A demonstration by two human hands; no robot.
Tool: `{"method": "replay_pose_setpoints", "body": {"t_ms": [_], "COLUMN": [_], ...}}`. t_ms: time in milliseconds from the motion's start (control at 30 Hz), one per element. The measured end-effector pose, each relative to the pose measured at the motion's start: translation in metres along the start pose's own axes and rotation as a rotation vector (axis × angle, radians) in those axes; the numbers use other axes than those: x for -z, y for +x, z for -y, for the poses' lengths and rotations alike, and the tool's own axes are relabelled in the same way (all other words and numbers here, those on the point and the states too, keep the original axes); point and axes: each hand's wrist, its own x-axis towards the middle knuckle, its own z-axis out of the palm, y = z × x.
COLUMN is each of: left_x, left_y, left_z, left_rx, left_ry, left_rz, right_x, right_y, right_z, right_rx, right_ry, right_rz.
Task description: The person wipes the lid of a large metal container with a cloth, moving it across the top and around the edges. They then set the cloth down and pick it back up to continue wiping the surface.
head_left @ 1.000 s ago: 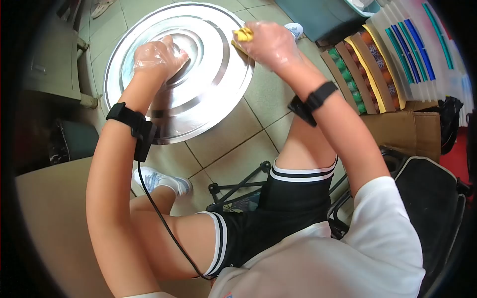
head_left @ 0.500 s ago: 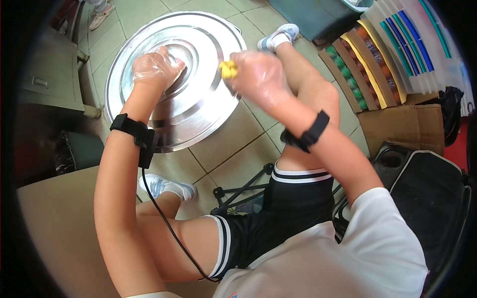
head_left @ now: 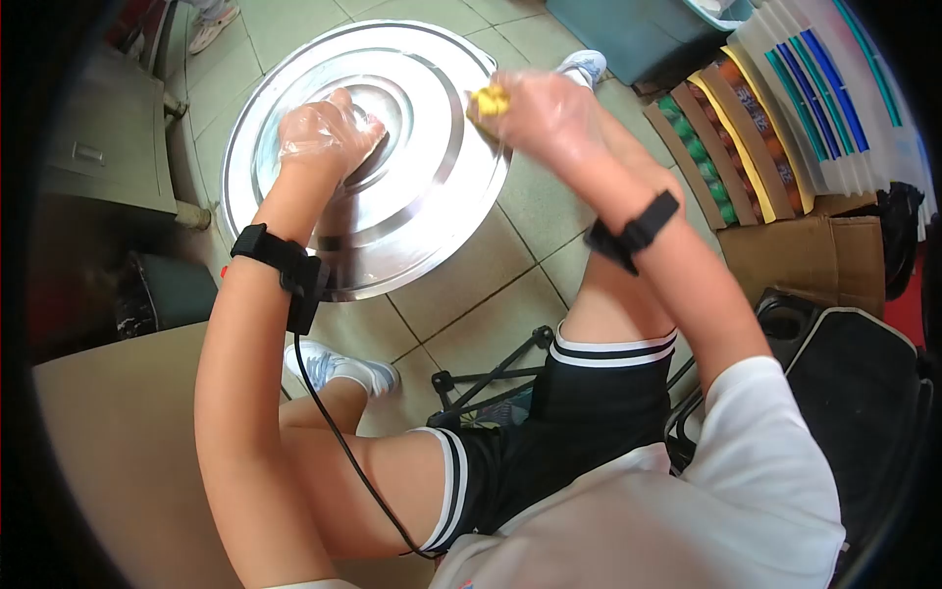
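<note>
A large round stainless-steel lid (head_left: 422, 211) with raised concentric rings lay on the pale tiled floor (head_left: 471, 304), filling the frame from ten to twelve o'clock. The left hand (head_left: 324, 133), in a thin clear plastic glove, pressed down on the lid's raised centre at about eleven o'clock, its fingers curled around what seemed to be the central knob, though the knob itself was hidden under the palm. The right hand (head_left: 545, 103), gloved the same way, sat at the lid's rim toward twelve o'clock with its fingers closed tightly on a small yellow scrubbing sponge (head_left: 489, 99), which touched the outer ring of the lid. Both wrists carried black straps, and a black cable (head_left: 339, 442) ran down from the left one. At two o'clock, an open brown cardboard box (head_left: 775, 231) held rows of green and orange bottle caps. A white-and-grey sneaker (head_left: 339, 368) rested on the tiles near seven o'clock of the lid.
</note>
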Motion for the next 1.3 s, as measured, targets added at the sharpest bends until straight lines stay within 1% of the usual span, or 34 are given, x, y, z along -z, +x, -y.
{"method": "replay_pose_setpoints", "body": {"t_ms": [67, 167, 200, 300, 433, 600, 667, 700, 733, 767, 800, 867, 1000, 1067, 1100, 1167, 1233, 1300], "left_x": [-0.001, 0.003, 0.003, 0.003, 0.005, 0.000, -0.016, -0.009, 0.005, 0.014, 0.011, 0.001, -0.005, 0.002, 0.002, 0.001, 0.003, 0.006], "left_y": [0.002, 0.002, 0.002, 0.000, -0.003, 0.001, 0.010, 0.005, -0.002, -0.007, -0.007, -0.005, -0.002, -0.005, -0.005, -0.004, -0.006, -0.005], "left_z": [0.000, -0.002, -0.002, -0.003, 0.000, 0.007, 0.017, 0.014, 0.007, 0.002, 0.000, -0.004, -0.003, 0.001, 0.003, 0.005, 0.004, 0.002], "left_rx": [-0.013, 0.011, 0.012, 0.027, -0.038, -0.102, -0.318, -0.316, -0.236, -0.156, -0.159, -0.023, -0.043, -0.091, -0.094, -0.138, -0.142, -0.147], "left_ry": [0.004, -0.015, -0.015, -0.008, 0.026, 0.079, 0.170, 0.170, 0.149, 0.129, 0.132, 0.056, 0.053, 0.040, 0.045, 0.006, 0.007, 0.017], "left_rz": [-0.018, 0.007, 0.005, 0.004, -0.001, 0.009, -0.084, -0.083, -0.043, -0.004, -0.005, -0.072, -0.091, -0.051, -0.049, -0.077, -0.064, -0.054], "right_x": [-0.007, -0.009, -0.008, -0.011, -0.009, -0.004, -0.007, -0.010, -0.012, -0.015, -0.017, -0.023, -0.017, -0.018, -0.020, -0.022, -0.013, 0.002], "right_y": [0.030, 0.055, 0.056, 0.054, 0.032, -0.034, -0.058, -0.067, -0.073, -0.078, -0.082, -0.087, -0.087, -0.079, -0.072, -0.054, -0.025, 0.006], "right_z": [-0.012, -0.008, -0.005, -0.007, -0.004, 0.023, 0.036, 0.043, 0.049, 0.055, 0.061, 0.070, 0.073, 0.061, 0.053, 0.030, 0.009, -0.001], "right_rx": [0.079, 0.035, -0.003, -0.028, -0.016, 0.047, 0.078, 0.155, 0.230, 0.228, 0.237, 0.246, 0.288, 0.313, 0.308, 0.229, 0.071, -0.121], "right_ry": [-0.107, -0.137, -0.135, -0.095, -0.077, 0.005, 0.035, 0.099, 0.163, 0.164, 0.190, 0.231, 0.216, 0.253, 0.258, 0.111, -0.017, -0.017], "right_rz": [-0.025, 0.020, 0.034, 0.027, 0.012, -0.057, -0.065, -0.138, -0.212, -0.214, -0.234, -0.255, -0.247, -0.190, -0.192, -0.128, -0.089, 0.065]}}
